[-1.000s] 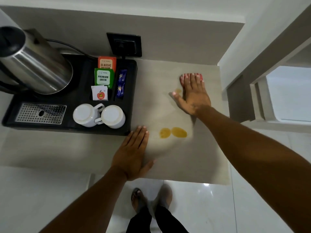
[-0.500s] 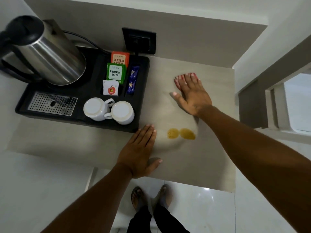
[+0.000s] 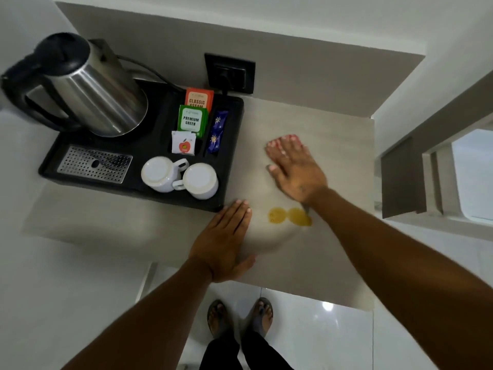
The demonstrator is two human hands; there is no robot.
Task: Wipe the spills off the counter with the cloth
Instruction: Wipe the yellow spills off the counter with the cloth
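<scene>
1. The right hand [image 3: 294, 169] lies flat, palm down, fingers spread over a pinkish-red cloth [image 3: 286, 138] whose edge shows just past the fingertips; it presses the cloth to the counter [image 3: 333, 263] and does not clench it.
2. The left hand [image 3: 222, 243] rests flat and released on the counter, holding nothing, well to the near-left of the right hand, its fingertips close to the corner of the black tray [image 3: 229, 156].
3. Two yellow spills [image 3: 289, 216], touching each other, sit just behind the right wrist, towards the person, and to the right of the left hand's fingertips. They are not yet wiped.
4. To do the stroke well, the person probably needs to draw the cloth back towards the body over both spills with an even palm, so that the liquid is soaked up and not smeared outwards.
5. The cloth is mostly hidden under the palm, so how much of it is free to absorb cannot be told.
6. The counter is a pale, smooth beige slab; it looks easy to wipe, though a thin film may remain.
7. To the left of both hands, the tray carries a steel kettle [image 3: 88, 89], tea sachets [image 3: 192, 121] and two upturned white cups [image 3: 181, 176].
8. A black wall socket [image 3: 229, 73] sits beyond the tray, with glossy white floor below the counter's near edge.
</scene>
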